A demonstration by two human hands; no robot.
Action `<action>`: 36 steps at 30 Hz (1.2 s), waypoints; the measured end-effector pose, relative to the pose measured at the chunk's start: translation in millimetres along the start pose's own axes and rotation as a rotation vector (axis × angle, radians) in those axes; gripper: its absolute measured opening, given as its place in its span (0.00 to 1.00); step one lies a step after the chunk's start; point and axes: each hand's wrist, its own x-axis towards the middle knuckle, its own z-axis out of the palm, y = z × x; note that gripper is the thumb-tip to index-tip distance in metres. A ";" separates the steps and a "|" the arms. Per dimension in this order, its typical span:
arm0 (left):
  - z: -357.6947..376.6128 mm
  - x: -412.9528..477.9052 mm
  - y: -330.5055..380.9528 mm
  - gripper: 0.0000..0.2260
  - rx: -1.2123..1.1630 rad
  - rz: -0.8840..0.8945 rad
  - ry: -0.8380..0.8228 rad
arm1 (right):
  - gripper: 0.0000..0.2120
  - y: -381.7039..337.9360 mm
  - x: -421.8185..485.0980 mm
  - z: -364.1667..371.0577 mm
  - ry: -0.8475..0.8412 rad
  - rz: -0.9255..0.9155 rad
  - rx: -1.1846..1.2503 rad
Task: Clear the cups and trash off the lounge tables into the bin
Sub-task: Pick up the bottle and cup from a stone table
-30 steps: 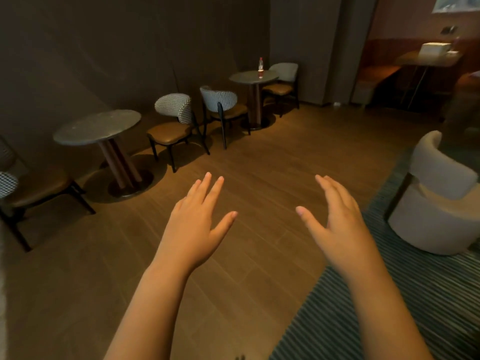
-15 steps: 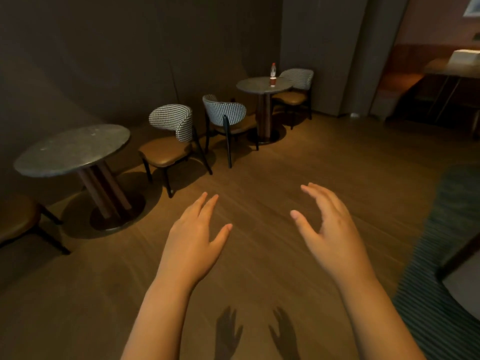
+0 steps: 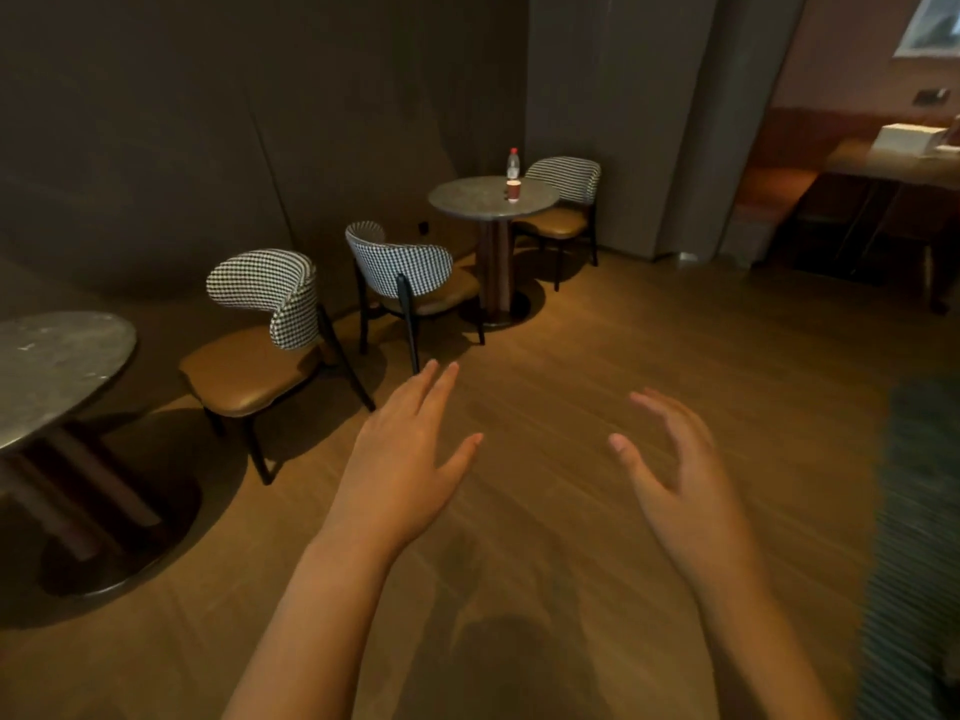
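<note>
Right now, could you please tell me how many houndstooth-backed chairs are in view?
3. One chair beside the near round table, one before the far round table, one behind it. More may lie outside the frame.

Beyond the fingers (image 3: 439, 387) of the left hand (image 3: 400, 459) stands a chair (image 3: 410, 267), then the far table (image 3: 467, 202), bearing a cup (image 3: 513, 191) with a bottle (image 3: 512, 163) just behind. Left of the fingers: second chair (image 3: 260, 356), then near table (image 3: 57, 361).

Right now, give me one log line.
left hand open | right hand open | cup, bottle on far table | bin not in view
</note>
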 end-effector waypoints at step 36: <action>241.6 1014.6 -232.5 0.31 -0.089 0.080 -0.045 | 0.25 215.6 976.9 335.9 0.052 0.144 -0.178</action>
